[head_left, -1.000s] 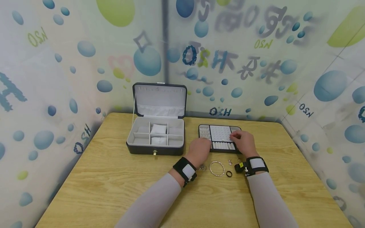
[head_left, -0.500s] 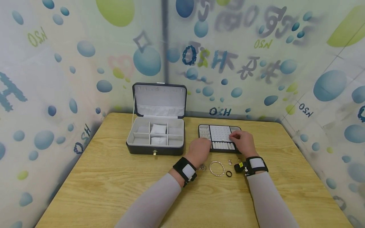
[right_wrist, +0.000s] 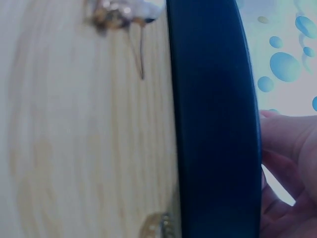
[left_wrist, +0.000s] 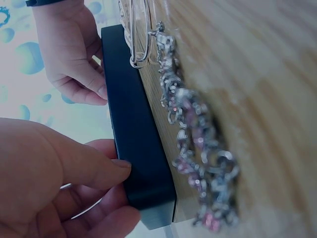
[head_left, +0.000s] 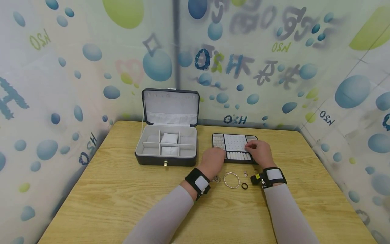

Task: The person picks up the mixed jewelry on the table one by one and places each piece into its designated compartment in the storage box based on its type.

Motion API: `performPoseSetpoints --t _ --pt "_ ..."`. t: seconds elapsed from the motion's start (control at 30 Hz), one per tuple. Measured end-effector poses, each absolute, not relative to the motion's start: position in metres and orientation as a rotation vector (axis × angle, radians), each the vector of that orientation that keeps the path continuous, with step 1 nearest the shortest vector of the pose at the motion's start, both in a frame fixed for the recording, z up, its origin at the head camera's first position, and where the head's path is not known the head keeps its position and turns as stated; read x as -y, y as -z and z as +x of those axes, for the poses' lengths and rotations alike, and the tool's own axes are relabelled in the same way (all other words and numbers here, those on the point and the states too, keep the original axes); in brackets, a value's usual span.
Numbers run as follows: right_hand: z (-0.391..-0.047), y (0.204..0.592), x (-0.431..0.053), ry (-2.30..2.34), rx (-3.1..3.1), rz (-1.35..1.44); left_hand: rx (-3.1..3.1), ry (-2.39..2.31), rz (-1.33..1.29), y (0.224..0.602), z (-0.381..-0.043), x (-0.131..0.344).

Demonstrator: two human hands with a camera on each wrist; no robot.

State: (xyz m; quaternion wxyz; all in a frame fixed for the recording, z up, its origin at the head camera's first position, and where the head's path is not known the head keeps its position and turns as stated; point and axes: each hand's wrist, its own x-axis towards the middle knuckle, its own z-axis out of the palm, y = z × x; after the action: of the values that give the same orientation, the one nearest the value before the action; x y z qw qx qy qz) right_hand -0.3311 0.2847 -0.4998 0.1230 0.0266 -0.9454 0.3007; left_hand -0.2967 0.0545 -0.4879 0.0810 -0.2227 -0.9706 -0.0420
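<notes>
In the head view a black-edged jewelry tray (head_left: 235, 142) lies flat on the table, with a dotted white panel, small compartments and ring rolls. My left hand (head_left: 213, 160) holds the tray's near left corner. The left wrist view shows that thumb (left_wrist: 106, 168) against the dark side wall (left_wrist: 141, 134), the other fingers curled about the corner. Over the right part of the panel, my right hand (head_left: 260, 152) has thumb and forefinger close together; anything between them is hidden. A silver chain bracelet with pink stones (left_wrist: 193, 134) lies beside the left hand.
Before the tray lie a bangle (head_left: 232, 188), a black ring (head_left: 242, 187), a small pink-and-silver piece (head_left: 245, 174) and another ring (right_wrist: 153, 227). An opened dark jewelry box (head_left: 158, 160) with two small cushions stands to the left. Patterned curtains (head_left: 259, 101) hang behind the table.
</notes>
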Motion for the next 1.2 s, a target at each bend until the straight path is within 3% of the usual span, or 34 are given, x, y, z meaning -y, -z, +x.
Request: performPoseSetpoints --t 1.2 --pt "-0.3294 0.4947 -0.2870 -0.925 2.802 0.061 2.881 0.153 -0.682 0.4876 -0.2973 -0.0527"
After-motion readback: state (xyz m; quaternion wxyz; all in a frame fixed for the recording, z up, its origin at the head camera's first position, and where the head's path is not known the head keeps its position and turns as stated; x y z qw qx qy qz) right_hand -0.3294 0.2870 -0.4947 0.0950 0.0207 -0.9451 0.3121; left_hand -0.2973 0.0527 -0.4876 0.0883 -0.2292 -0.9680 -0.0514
